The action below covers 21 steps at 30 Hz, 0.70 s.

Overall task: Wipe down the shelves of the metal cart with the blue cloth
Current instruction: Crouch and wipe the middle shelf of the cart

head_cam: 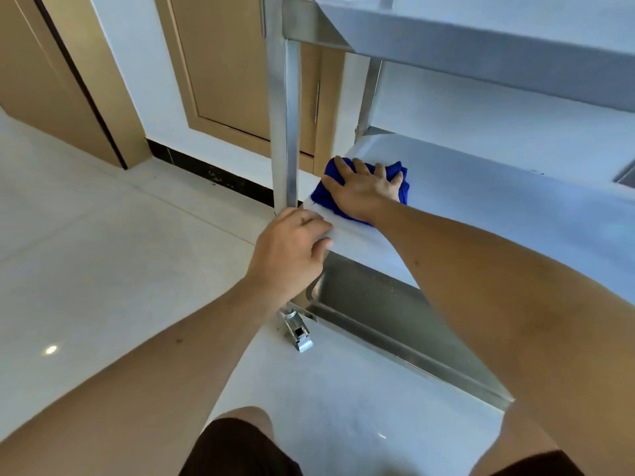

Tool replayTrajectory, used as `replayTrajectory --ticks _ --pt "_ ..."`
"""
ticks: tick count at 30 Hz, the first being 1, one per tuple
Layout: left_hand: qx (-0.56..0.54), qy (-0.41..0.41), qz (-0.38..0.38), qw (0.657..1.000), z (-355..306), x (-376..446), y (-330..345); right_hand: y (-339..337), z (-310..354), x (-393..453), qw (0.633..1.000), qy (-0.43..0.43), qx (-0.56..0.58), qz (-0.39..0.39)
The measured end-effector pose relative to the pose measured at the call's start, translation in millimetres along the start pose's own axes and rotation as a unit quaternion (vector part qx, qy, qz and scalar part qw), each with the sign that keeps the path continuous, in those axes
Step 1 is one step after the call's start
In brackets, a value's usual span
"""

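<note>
The metal cart's middle shelf (481,201) stretches across the right half of the head view. A folded blue cloth (326,194) lies at the shelf's near-left corner. My right hand (364,188) presses flat on the cloth with fingers spread. My left hand (292,249) grips the front-left corner of that shelf, fingers curled over its edge, at the foot of the upright post (284,115). The top shelf (481,36) overhangs above, and the bottom shelf's tray (378,304) shows below.
A caster wheel (297,329) sits under the cart's near-left leg on the pale tiled floor. Wooden doors (233,63) and a white wall with a dark baseboard stand behind the cart. My knees show at the bottom edge.
</note>
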State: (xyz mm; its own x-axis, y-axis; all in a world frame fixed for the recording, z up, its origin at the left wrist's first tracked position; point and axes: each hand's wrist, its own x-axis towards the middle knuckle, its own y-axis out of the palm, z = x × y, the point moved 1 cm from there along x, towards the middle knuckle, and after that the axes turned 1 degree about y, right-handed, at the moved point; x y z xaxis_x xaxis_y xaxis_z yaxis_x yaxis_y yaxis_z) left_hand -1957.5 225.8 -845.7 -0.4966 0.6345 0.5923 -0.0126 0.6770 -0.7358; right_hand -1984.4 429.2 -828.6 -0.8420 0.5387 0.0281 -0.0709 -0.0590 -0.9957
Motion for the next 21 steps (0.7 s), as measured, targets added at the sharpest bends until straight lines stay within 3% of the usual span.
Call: replayTrajectory --ticks 6,13,21 --pt "-0.044 -0.102 -0.048 0.993 -3.0 -7.4 1.1 0.0 0.2 -71.6 1.000 0.009 -0.003 0.024" --pt "-0.065 -0.076 -0.052 0.994 -3.4 -18.6 -0.1 -4.5 -12.4 -137.8 0.995 -0.059 -0.060 -0.047" --pt "-0.100 -0.006 -0.037 0.994 -64.6 5.9 17.6 -5.5 -69.1 -183.0 0.989 -0.045 -0.094 -0.107"
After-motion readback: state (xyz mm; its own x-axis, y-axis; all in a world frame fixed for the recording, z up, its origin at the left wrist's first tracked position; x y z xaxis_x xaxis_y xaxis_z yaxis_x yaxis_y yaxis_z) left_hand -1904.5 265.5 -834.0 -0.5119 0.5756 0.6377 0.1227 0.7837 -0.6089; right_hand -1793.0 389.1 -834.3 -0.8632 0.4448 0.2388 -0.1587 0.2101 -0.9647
